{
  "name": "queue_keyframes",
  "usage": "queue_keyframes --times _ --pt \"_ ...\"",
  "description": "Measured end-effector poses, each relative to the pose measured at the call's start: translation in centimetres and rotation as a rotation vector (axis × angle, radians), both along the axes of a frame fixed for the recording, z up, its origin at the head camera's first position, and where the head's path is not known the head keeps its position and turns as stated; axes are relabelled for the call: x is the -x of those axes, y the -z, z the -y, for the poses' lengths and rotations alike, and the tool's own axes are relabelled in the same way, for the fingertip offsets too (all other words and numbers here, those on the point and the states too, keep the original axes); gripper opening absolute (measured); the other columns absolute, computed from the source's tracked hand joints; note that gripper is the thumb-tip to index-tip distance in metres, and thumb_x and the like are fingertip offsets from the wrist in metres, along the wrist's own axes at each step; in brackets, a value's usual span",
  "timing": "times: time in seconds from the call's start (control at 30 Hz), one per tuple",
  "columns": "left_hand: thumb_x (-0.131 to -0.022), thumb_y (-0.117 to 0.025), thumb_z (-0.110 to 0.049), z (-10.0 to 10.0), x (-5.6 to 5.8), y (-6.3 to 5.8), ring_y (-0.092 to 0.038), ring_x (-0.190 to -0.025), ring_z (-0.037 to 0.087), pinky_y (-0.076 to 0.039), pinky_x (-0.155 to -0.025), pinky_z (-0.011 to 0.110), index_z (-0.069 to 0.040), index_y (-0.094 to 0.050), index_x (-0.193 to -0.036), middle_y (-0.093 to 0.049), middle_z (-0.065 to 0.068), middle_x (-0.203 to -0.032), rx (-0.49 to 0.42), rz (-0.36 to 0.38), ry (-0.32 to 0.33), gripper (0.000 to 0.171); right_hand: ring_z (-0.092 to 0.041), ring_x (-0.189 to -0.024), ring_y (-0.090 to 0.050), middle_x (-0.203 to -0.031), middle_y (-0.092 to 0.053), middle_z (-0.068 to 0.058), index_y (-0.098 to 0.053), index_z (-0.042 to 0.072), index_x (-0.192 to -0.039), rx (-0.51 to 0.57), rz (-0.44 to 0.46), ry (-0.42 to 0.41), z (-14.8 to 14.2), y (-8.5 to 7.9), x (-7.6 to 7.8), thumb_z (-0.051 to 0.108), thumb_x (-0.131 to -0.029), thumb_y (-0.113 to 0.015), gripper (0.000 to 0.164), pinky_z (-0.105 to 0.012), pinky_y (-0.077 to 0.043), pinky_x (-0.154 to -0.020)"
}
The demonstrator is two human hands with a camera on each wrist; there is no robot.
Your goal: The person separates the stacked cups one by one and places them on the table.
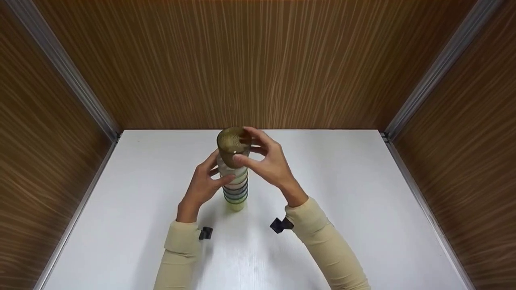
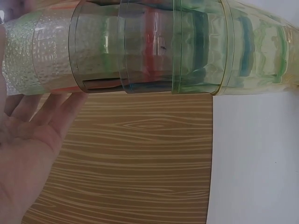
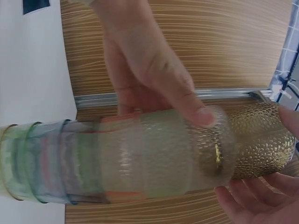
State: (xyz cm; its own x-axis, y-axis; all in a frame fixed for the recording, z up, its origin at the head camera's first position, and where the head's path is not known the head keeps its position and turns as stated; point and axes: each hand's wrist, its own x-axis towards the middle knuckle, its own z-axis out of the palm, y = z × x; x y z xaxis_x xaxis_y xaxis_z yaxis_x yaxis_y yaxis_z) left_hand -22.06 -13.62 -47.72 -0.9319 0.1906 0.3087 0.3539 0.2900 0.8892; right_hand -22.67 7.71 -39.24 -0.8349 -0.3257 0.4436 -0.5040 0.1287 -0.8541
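Lining up roughly with the upright stack of cups, the brown cup sits at its top, mouth upward; its narrow base shows through the wall of the clear cup below, so the two overlap, though I cannot tell whether it is fully seated or slightly tilted; the stack's long axis rises from the white table, between the hands. The right hand is nearer the brown cup, gripping it from the right with the thumb on the near side and fingers round the far side; the left hand is lower, holding the upper stack from the left, its thumb in front and fingers behind; both forearms reach forward and inward, the right hand higher than the left.
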Motion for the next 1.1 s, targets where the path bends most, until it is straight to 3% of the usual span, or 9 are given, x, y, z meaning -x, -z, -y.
queue_keyframes --times 0.27,0.43,0.5,0.8,1.1 --pt "-0.086 -0.085 -0.019 0.0 0.0 -0.2 -0.058 -0.138 0.033 -0.054 -0.111 0.053 -0.015 -0.043 -0.157 -0.059 0.010 -0.150 -0.024 0.000 0.001 0.084 -0.030 -0.122 -0.064 -0.137 -0.061 -0.020 -0.052 -0.002 -0.146 0.092 -0.030 0.061 -2.4 -1.5 0.1 0.027 -0.087 -0.084 0.073 -0.034 -0.062 -0.096" --pt "-0.086 -0.086 -0.021 0.0 0.0 -0.2 -0.057 -0.139 0.033 -0.053 -0.112 0.053 -0.012 -0.043 -0.157 -0.059 0.010 -0.150 -0.033 0.000 -0.011 0.084 -0.030 -0.122 -0.064 -0.136 -0.063 -0.020 -0.054 -0.002 -0.145 0.105 -0.030 0.127 -4.6 -1.0 1.0 0.017 -0.087 -0.084 0.068 -0.027 -0.061 -0.093" --pt "-0.086 -0.086 -0.021 0.1 -0.1 -0.2 -0.057 -0.139 0.034 -0.053 -0.112 0.053 -0.011 -0.043 -0.157 -0.058 0.011 -0.150 -0.033 -0.001 -0.014 0.084 -0.030 -0.122 -0.064 -0.136 -0.063 -0.020 -0.054 -0.002 -0.145 0.099 -0.025 0.155 -5.5 -0.5 1.3 0.007 -0.086 -0.082 0.066 -0.026 -0.061 -0.093" --pt "-0.086 -0.085 -0.020 0.2 -0.4 -0.1 -0.054 -0.142 0.036 -0.051 -0.113 0.052 -0.009 -0.042 -0.157 -0.056 0.013 -0.153 -0.023 0.002 -0.019 0.084 -0.031 -0.122 -0.062 -0.135 -0.062 -0.020 -0.054 -0.002 -0.144 0.083 0.004 0.238 -9.6 2.5 2.6 0.005 -0.085 -0.083 0.066 -0.020 -0.059 -0.093" --pt "-0.086 -0.085 -0.023 0.3 -0.7 -0.2 -0.054 -0.142 0.036 -0.052 -0.113 0.051 -0.010 -0.042 -0.157 -0.056 0.012 -0.152 -0.015 0.007 -0.025 0.084 -0.037 -0.127 -0.060 -0.139 -0.059 -0.022 -0.052 -0.003 -0.146 0.098 0.057 0.358 -13.7 6.8 4.3 0.001 -0.084 -0.084 0.070 -0.014 -0.057 -0.092"
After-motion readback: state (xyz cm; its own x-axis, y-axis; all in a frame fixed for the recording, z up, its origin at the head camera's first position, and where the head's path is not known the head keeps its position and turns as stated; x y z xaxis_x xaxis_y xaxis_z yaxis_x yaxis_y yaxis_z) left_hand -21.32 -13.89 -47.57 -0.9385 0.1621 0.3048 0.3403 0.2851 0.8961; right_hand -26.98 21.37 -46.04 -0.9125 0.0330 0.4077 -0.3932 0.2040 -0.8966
